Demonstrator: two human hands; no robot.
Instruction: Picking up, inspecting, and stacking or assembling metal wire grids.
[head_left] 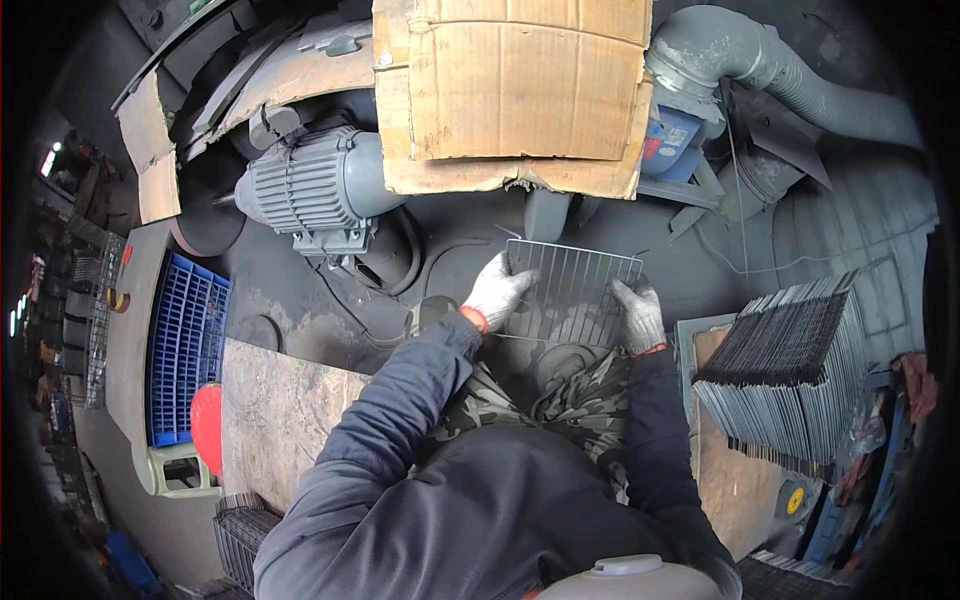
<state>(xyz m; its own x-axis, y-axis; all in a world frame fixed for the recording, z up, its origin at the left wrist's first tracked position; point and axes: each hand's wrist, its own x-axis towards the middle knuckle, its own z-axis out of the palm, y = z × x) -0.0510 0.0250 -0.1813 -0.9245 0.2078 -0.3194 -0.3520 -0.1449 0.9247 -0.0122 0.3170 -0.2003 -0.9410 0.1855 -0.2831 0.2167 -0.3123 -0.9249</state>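
Note:
A wire rack (pixel 572 295), a rectangular metal grid with thin parallel bars, is held up in front of me, above my lap. My left hand (pixel 499 290), in a whitish work glove with a red cuff, is closed on its left side. On the opposite side my right hand (pixel 640 315), gloved the same way, grips the rack's edge with the thumb on the near face. Beyond the rack, a grey machine part (pixel 546 214) projects from under a cardboard sheet (pixel 525 90).
To the right, a tall stack of wire racks (pixel 790 370) stands on a wooden board (pixel 735 490). A grey electric motor (pixel 310 185) sits at the far left. Ducting (pixel 830 95) runs along the back right. A blue plastic crate (pixel 188 350) and a wooden tabletop (pixel 275 410) lie left.

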